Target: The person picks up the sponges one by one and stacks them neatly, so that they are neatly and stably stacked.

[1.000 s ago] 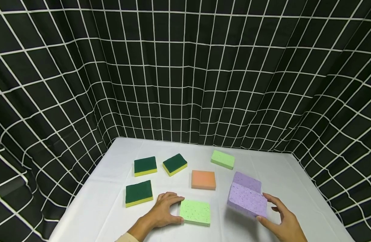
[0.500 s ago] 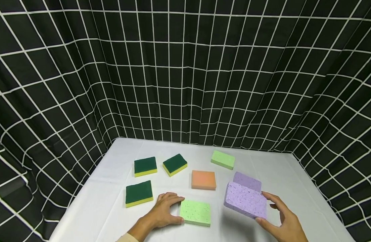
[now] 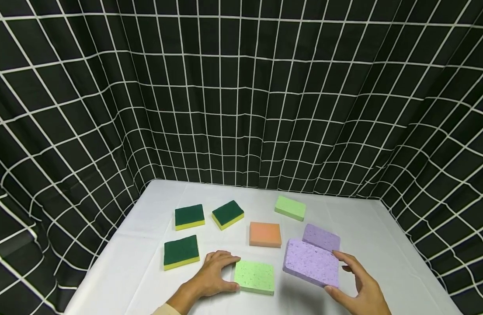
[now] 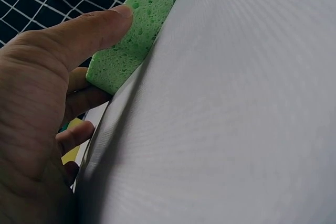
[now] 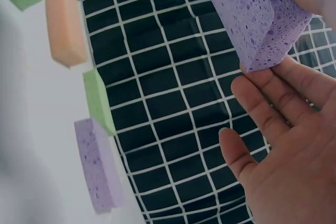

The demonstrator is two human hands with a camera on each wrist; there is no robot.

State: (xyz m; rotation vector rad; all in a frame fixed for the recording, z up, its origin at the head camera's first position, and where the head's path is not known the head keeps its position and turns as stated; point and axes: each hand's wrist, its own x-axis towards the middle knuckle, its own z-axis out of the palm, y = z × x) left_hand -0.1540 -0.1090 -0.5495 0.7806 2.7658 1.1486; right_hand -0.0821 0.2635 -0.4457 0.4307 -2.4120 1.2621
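Note:
My right hand (image 3: pixel 361 286) holds a speckled purple sponge (image 3: pixel 311 263) by its right end, thumb at the near edge and fingers at the far one. The sponge is tilted and raised over the table, its shadow below. In the head view it partly covers a second purple sponge (image 3: pixel 324 236) lying behind. My left hand (image 3: pixel 214 276) pinches the left end of a light green sponge (image 3: pixel 254 276) that lies flat on the table. In the left wrist view the thumb (image 4: pixel 100 27) presses one side of this green sponge, with fingers round its end.
An orange sponge (image 3: pixel 265 234) lies behind the near green one. Farther back is another green sponge (image 3: pixel 290 208). Three yellow sponges with dark green scouring tops (image 3: pixel 181 250) lie on the left. A black gridded curtain (image 3: pixel 225 109) surrounds the white table (image 3: pixel 139 245).
My right hand has carried the raised purple sponge to the left, closer to the near green sponge. More of the purple sponge behind shows now. The left hand stays in place.

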